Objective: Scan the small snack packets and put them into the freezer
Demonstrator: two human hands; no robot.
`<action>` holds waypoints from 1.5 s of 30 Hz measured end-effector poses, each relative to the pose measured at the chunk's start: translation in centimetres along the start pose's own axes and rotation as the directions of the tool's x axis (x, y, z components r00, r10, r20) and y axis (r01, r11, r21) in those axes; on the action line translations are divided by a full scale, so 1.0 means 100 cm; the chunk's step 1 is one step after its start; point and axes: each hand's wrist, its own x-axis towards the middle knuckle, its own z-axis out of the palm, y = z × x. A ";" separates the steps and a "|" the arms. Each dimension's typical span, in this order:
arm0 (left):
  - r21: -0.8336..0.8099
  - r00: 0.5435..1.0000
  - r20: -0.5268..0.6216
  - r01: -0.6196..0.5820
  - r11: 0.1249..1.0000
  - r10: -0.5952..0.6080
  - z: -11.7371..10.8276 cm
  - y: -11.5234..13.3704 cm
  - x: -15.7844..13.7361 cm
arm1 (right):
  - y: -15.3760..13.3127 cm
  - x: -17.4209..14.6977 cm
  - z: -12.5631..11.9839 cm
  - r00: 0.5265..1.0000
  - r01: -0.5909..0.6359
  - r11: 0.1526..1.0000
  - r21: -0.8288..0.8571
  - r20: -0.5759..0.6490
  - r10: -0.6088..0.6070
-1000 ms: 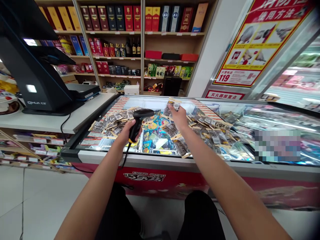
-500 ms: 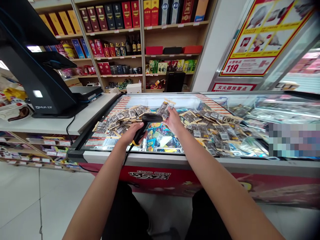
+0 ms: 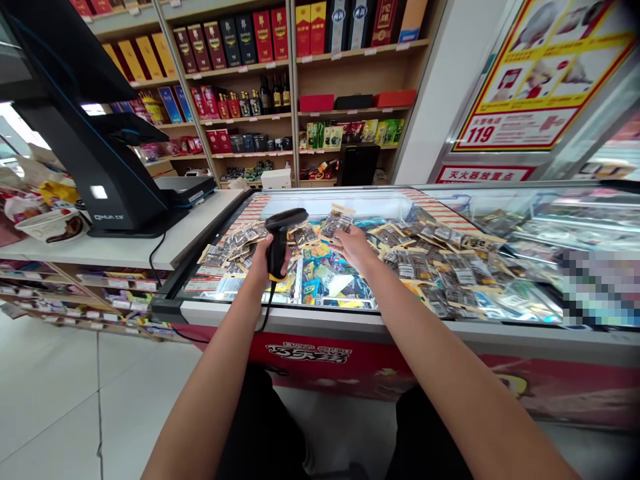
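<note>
My left hand (image 3: pixel 260 263) is closed round the handle of a black barcode scanner (image 3: pixel 278 241), whose head is raised and whose cable hangs over the freezer's front edge. In my right hand (image 3: pixel 354 247) is a small clear-and-tan snack packet (image 3: pixel 336 221), gripped at its lower right side. Similar packets lie in a pile (image 3: pixel 235 243) on the glass at the left. Another heap of packets (image 3: pixel 430 263) spreads across the glass to the right of my right hand. Between my hands, colourful wrapped goods (image 3: pixel 330 277) show through the glass.
The chest freezer (image 3: pixel 320 317) stands right in front of my legs. A counter (image 3: pixel 200 220) at the left bears a black checkout terminal (image 3: pixel 105 173) and a white bowl (image 3: pixel 50 225). Shelves (image 3: pixel 360 57) with boxes and bottles rise behind the freezer.
My left hand has turned the scanner more upright and moved it left, away from the packet. My right hand still holds the packet. The view has shifted slightly left.
</note>
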 end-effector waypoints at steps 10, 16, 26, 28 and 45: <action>-0.214 0.947 -0.312 -0.153 0.965 0.081 -0.002 0.005 0.006 | -0.010 0.019 0.033 0.999 0.036 0.988 0.150 0.020 -0.039; -0.224 0.950 -0.307 -0.140 0.964 0.066 -0.003 0.002 0.008 | -0.031 0.049 0.073 0.997 0.066 0.998 -0.013 0.046 -0.065; -0.192 0.977 -0.212 -0.060 0.980 0.019 -0.003 -0.001 0.007 | -0.048 0.049 0.038 0.979 0.192 0.909 -0.369 0.136 -0.151; -0.164 0.981 -0.192 -0.042 0.986 0.010 -0.001 -0.001 0.006 | -0.046 0.042 0.007 0.973 0.232 0.821 -0.522 0.140 -0.186; -0.049 0.997 -0.072 -0.045 0.998 0.041 -0.003 -0.008 0.004 | -0.029 -0.005 -0.060 0.995 0.083 0.510 -0.856 0.047 -0.085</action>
